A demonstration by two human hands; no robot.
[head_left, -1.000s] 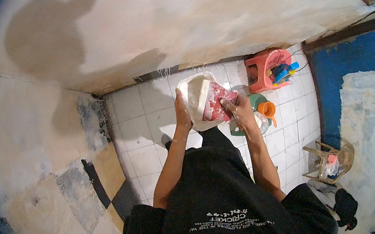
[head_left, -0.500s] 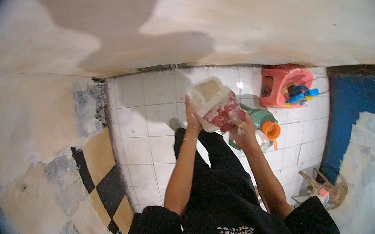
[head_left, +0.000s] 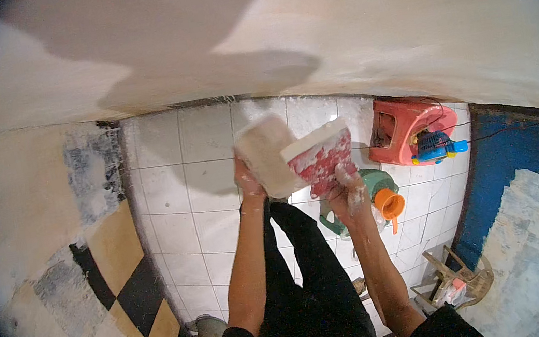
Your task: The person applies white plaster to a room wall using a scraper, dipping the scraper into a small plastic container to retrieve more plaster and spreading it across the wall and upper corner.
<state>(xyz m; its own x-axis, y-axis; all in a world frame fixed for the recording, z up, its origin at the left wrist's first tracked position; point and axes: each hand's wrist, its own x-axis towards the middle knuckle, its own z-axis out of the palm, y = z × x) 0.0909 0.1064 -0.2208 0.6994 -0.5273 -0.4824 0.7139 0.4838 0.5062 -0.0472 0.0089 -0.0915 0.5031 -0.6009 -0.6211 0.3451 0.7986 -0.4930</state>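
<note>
My left hand (head_left: 249, 179) grips a whitish, rounded rectangular tub (head_left: 269, 158) by its left side; motion blurs it, and its contents are hard to make out. In my right hand (head_left: 347, 193) is a wide red putty scraper (head_left: 323, 161), smeared with white paste and edged by a pale strip. The scraper's left corner overlaps the tub's right side in view; whether they touch I cannot tell. White paste also coats the fingers of my right hand.
Below my right hand stand a green container (head_left: 376, 182) and an orange dipper (head_left: 390, 203) on white floor tiles. A pink stool (head_left: 395, 130) with a blue fan (head_left: 435, 146) is further right. A wooden stool (head_left: 461, 279) stands lower right. A plastered wall (head_left: 348, 40) rises ahead.
The scraper, earlier over the tub's lower right part, has shifted to the tub's right side. The tub has moved a little left. The whole view has shifted slightly.
</note>
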